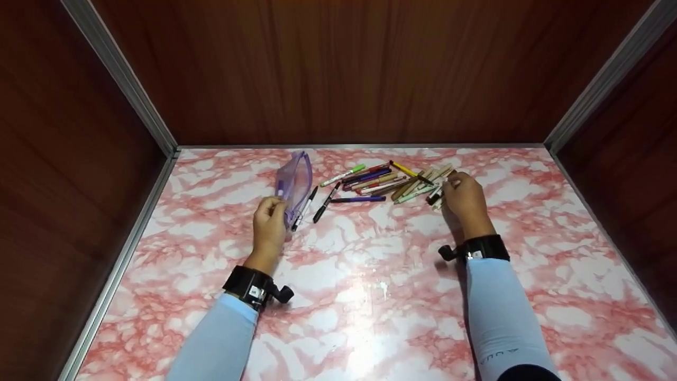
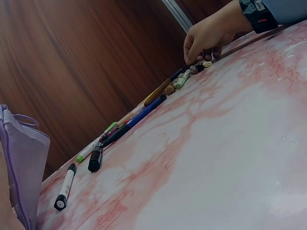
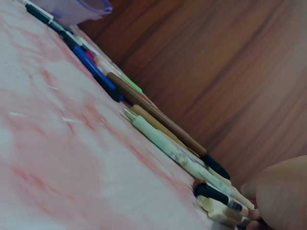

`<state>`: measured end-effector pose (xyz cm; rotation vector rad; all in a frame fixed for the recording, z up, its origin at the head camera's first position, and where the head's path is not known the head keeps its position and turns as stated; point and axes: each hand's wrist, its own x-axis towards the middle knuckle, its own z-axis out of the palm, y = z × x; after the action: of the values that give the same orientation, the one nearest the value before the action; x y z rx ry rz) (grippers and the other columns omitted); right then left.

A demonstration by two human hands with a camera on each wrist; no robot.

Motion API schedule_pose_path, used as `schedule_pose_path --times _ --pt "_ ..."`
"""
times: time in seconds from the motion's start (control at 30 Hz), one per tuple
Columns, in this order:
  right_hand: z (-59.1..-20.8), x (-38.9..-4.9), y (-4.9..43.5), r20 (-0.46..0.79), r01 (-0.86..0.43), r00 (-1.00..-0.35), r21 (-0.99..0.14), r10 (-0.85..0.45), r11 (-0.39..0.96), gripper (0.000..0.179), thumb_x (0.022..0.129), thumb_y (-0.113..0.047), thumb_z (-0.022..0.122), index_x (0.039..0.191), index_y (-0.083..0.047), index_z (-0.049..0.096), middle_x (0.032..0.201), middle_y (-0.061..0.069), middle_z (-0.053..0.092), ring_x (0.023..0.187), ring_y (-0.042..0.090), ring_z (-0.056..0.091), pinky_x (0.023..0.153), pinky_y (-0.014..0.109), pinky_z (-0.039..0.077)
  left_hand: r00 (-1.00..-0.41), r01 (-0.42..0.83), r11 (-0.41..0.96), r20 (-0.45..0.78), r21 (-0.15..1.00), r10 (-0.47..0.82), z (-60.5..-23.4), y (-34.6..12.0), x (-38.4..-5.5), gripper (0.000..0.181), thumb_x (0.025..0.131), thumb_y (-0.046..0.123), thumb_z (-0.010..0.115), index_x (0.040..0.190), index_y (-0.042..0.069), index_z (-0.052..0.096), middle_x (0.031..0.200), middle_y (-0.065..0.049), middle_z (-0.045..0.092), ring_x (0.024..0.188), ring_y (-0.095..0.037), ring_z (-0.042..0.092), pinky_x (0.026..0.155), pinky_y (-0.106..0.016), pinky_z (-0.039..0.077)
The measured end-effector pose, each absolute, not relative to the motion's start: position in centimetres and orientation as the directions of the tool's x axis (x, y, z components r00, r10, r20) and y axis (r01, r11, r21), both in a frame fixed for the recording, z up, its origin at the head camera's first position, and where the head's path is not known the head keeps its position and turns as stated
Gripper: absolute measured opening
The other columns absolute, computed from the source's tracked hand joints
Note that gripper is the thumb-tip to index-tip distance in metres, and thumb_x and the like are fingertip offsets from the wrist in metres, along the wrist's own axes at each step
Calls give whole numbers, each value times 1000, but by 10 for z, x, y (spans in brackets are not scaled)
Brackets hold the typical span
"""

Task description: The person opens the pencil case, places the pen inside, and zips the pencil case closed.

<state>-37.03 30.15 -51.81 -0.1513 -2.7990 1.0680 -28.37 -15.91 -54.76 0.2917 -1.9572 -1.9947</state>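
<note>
My left hand [image 1: 268, 222] pinches the near end of a purple mesh zip pouch [image 1: 295, 177], which stands upright on its side. At the right end of a loose pile of pens, my right hand [image 1: 466, 200] has its fingers curled round the end of a black-capped pen [image 3: 215, 194]. A mint-green pen [image 3: 158, 136] and a brown pen [image 3: 153, 112] lie beside that one. The right fingertips are partly hidden. Between the hands lie a yellow pen [image 1: 404, 169], a green-capped marker [image 1: 344, 174] and a blue pen [image 1: 358, 199].
A white pen with black ends [image 1: 305, 209] and a black marker [image 1: 326, 202] lie just right of the pouch. Brown wood-grain panels [image 1: 349, 74] with metal edging enclose the red-and-white marbled table [image 1: 370, 296] at the back and sides.
</note>
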Motion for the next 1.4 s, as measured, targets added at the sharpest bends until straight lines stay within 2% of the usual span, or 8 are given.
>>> schedule_pose_path --times 0.17,0.33,0.57,0.73,1.1,1.27,1.4 --pt "-520 -368 311 88 74 -982 -643 170 763 32 110 -19 59 132 3 69 120 30 76 108 46 71 99 59 56 -929 81 2 77 997 -361 -549 -159 -283 16 107 22 67 101 9 73 85 -1 55 63 -14 51 45 -25 44" --pt "-515 -367 315 44 82 -989 -646 144 759 35 108 -21 58 134 1 69 120 29 73 106 45 68 96 59 55 -928 86 9 83 996 -362 -548 -159 -284 18 108 24 65 103 8 73 88 -2 54 64 -14 50 44 -24 44" --pt "-519 -362 320 -22 112 -992 -628 126 770 36 112 -26 54 129 0 71 131 31 71 119 47 67 107 65 54 -931 54 -5 49 999 -363 -553 -156 -280 15 109 23 66 105 11 73 88 -4 56 63 -15 51 43 -27 43" --pt "-518 -362 320 -36 106 -994 -579 104 808 36 112 -29 58 125 3 70 127 31 72 116 48 68 104 65 54 -934 41 -32 27 999 -355 -552 -155 -279 15 108 24 67 106 10 73 88 -6 57 61 -16 51 43 -28 43" --pt "-515 -366 320 -77 110 -994 -603 79 790 41 110 -33 64 130 2 67 133 32 69 123 50 66 110 67 52 -925 85 -3 78 996 -372 -549 -159 -282 14 107 21 67 106 8 73 93 -4 58 66 -15 52 45 -25 44" --pt "-513 -364 319 -80 107 -994 -605 73 789 36 108 -25 59 131 1 67 130 31 70 120 49 66 108 65 53 -912 110 37 116 993 -394 -550 -158 -281 15 106 18 66 103 5 74 97 -4 59 69 -16 53 48 -25 44" --pt "-512 -365 318 -31 97 -995 -628 100 772 34 109 -23 55 127 1 70 123 31 74 116 48 69 107 64 54 -901 146 72 162 987 -402 -548 -158 -282 16 106 15 66 103 2 74 101 -4 61 75 -15 56 56 -24 47"
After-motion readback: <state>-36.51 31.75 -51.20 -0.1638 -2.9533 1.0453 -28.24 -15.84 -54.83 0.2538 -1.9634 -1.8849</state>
